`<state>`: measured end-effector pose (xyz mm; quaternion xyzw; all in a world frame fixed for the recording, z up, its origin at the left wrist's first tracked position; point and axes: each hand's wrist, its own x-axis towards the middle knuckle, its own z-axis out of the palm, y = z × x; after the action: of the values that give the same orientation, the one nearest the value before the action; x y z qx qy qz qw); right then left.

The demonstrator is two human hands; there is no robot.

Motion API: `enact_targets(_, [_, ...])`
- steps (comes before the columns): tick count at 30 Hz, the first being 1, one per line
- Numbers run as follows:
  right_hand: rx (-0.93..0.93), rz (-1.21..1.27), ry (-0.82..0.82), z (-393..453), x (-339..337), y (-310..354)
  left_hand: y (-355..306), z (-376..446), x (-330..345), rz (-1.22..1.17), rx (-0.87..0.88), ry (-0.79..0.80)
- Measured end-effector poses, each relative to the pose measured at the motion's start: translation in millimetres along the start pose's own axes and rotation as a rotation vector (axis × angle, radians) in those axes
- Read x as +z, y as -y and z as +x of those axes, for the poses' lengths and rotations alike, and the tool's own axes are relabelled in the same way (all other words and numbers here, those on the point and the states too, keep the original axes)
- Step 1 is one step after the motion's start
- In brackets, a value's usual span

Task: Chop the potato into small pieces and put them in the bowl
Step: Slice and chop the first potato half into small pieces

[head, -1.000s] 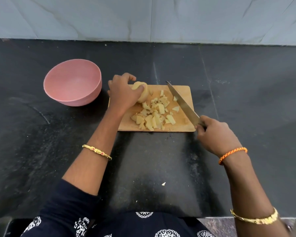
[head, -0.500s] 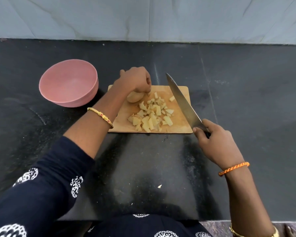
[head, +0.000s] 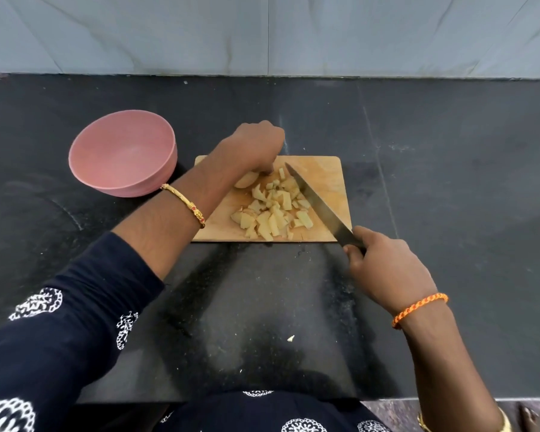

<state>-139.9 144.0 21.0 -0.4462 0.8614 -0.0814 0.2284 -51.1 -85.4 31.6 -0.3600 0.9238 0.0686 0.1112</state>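
A wooden cutting board [head: 325, 169] lies on the black counter. On it is a heap of several small potato pieces [head: 272, 213]. My left hand [head: 253, 148] holds the uncut potato chunk [head: 247, 179] down at the board's back left, fingers curled over it. My right hand [head: 384, 269] grips the handle of a knife [head: 317, 204]; the blade slants across the board with its tip just right of my left hand's fingers. The pink bowl [head: 123, 157] stands left of the board and looks empty.
A black stone counter [head: 449, 182] stretches around the board, with a grey tiled wall [head: 262, 32] behind. One stray potato scrap [head: 290, 338] lies on the counter near the front edge.
My left hand turned over the potato chunk and now presses it down from above. The knife came in from the right, over the pieces, to beside that hand.
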Motion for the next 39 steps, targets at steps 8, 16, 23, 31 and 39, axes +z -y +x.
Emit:
enact_targets(8, [0.014, 0.151, -0.009, -8.2, 4.6, -4.6, 0.5, 2.2, 0.2, -0.011, 0.005, 0.067])
enact_targets(16, [0.115, 0.271, -0.041, -10.7, 3.1, -14.2, 4.0, 4.8, -17.8, -0.404, 0.042, -0.051])
enact_targets(23, [0.174, 0.391, -0.101, -13.7, 14.2, -14.7, -42.0, 14.9, 9.3, -0.475, 0.177, -0.027])
enact_targets(31, [0.154, 0.451, -0.193, -12.4, 24.5, -10.0, -50.1, 9.6, 33.6, -0.544, 0.052, -0.204])
enact_targets(39, [0.158, 0.338, -0.17, 1.4, 28.7, -1.7, -53.9, 3.9, 39.7, -0.616, -0.024, -0.287])
